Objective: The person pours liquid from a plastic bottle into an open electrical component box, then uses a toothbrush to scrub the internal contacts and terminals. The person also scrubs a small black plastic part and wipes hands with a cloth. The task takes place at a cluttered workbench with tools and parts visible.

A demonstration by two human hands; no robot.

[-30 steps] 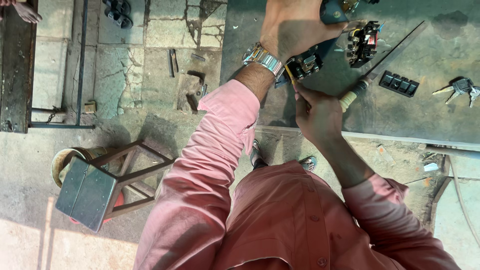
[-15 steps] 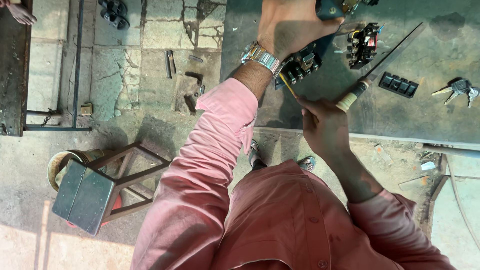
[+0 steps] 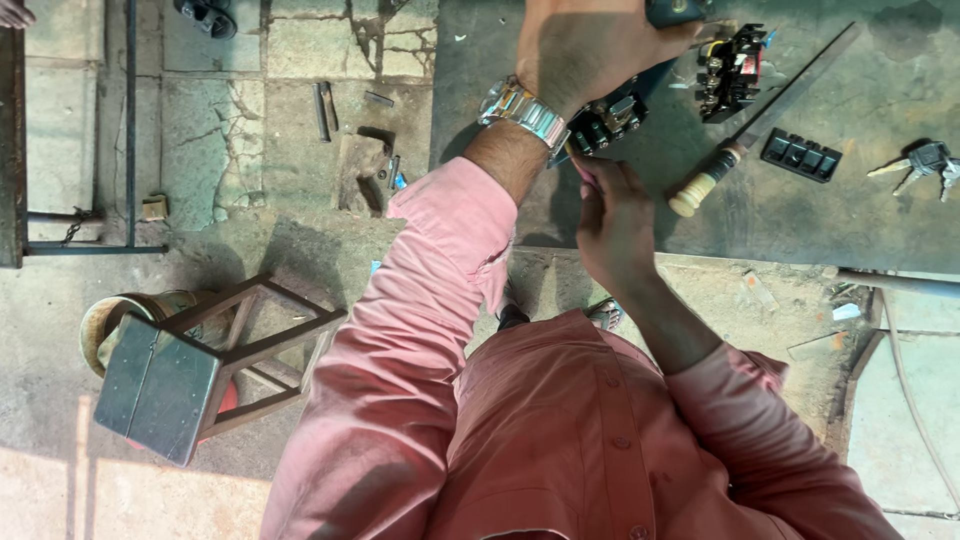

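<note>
Dusty grey desk (image 3: 800, 215) stands over cracked stone floor (image 3: 230, 150). Left hand (image 3: 585, 45) has its grip clamped on a black switch block (image 3: 607, 120); just below it, right hand (image 3: 612, 225) is closed, pinching at the block's edge.

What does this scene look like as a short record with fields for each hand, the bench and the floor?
Left hand: grips a black electrical switch block on the workbench; wristwatch on the wrist
Right hand: closed, held against the block's near edge; what it holds cannot be told
Bench: second switch block, file with pale handle, black key strip, keys
Floor: metal stool
</note>
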